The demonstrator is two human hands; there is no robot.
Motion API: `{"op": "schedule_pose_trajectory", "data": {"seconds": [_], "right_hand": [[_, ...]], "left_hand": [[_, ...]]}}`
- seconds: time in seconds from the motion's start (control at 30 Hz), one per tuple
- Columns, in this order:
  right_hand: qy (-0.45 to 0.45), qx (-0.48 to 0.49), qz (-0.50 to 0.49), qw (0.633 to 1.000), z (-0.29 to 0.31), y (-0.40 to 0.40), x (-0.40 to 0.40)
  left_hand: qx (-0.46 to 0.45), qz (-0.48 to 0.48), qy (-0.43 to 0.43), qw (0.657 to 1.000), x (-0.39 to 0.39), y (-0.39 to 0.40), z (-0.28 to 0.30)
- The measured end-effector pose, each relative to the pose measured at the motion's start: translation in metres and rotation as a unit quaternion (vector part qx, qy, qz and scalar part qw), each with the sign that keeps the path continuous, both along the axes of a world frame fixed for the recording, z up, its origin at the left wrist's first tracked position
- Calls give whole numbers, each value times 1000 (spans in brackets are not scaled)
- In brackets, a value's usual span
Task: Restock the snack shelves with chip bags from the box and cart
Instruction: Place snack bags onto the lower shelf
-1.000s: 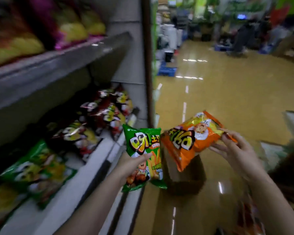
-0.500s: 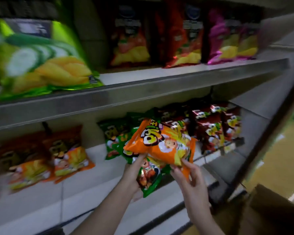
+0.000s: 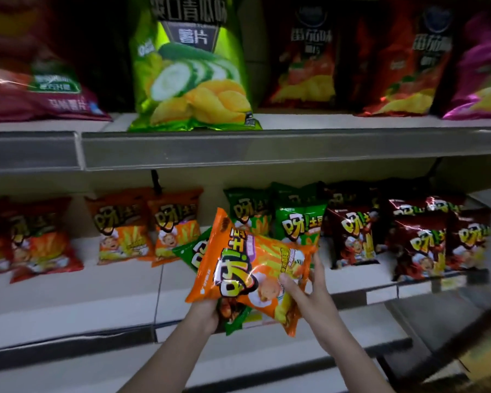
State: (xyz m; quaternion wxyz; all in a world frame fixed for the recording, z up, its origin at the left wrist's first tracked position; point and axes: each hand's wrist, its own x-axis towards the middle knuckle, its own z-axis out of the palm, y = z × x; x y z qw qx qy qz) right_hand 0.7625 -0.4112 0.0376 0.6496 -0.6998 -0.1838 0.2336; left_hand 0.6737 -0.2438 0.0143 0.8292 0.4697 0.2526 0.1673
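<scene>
The right hand [image 3: 309, 290] pinches the lower right part of an orange chip bag [image 3: 250, 268], thumb on its printed front and fingers curled behind its right edge. The left hand [image 3: 207, 313] holds from underneath, its grip closed around the bottom of a green chip bag [image 3: 194, 248] that lies behind the orange one, with only its green corners showing at left and below. Both bags are tilted and held in front of the lower shelf [image 3: 119, 287], above its white front edge.

On that lower shelf, just behind the held bags, stand two green bags [image 3: 296, 219] of the same brand. To their left are two orange bags [image 3: 148, 225], and farther left red-orange bags [image 3: 37, 239], blurred. To the right are dark red bags [image 3: 352, 234] in a cluster reaching toward the shelf's end.

The upper shelf [image 3: 267, 148] has a grey front strip. On it stands a large green cucumber-flavour chip bag [image 3: 193, 69], a maroon bag [image 3: 40, 92] lying at left, red tomato-flavour bags [image 3: 309, 58] at right, and a magenta bag [image 3: 479, 80] at far right.
</scene>
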Motion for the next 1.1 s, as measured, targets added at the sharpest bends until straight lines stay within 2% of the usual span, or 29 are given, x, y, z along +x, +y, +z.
{"op": "schedule_pose_trajectory", "data": {"seconds": [0.1, 0.23, 0.33, 0.43, 0.53, 0.67, 0.73, 0.8, 0.9, 1.1], "right_hand": [[131, 54, 19, 990, -7, 4, 0], [244, 121, 7, 962, -28, -8, -1], [260, 184, -60, 946, -39, -29, 3], [267, 236, -149, 922, -49, -59, 9], [277, 241, -215, 905, -57, -88, 11], [285, 202, -270, 897, -67, -127, 12], [294, 171, -280, 897, -70, -142, 17], [305, 181, -270, 895, -72, -154, 18], [321, 192, -243, 895, -68, -162, 17], [332, 184, -255, 889, -67, -150, 15]], "left_hand": [[-17, 17, 30, 999, -11, 15, -6], [62, 73, 72, 993, 3, 40, -16], [64, 48, 62, 995, 28, 48, -8], [94, -23, 74, 993, 60, 40, -6], [83, -84, 57, 991, 91, 17, -8], [103, -158, 43, 981, 128, -9, -7], [129, -194, 45, 971, 142, -16, -14], [142, -204, 47, 968, 153, -25, -22], [144, -188, 69, 969, 163, -44, -31], [223, -157, 118, 955, 181, -62, -43]]}}
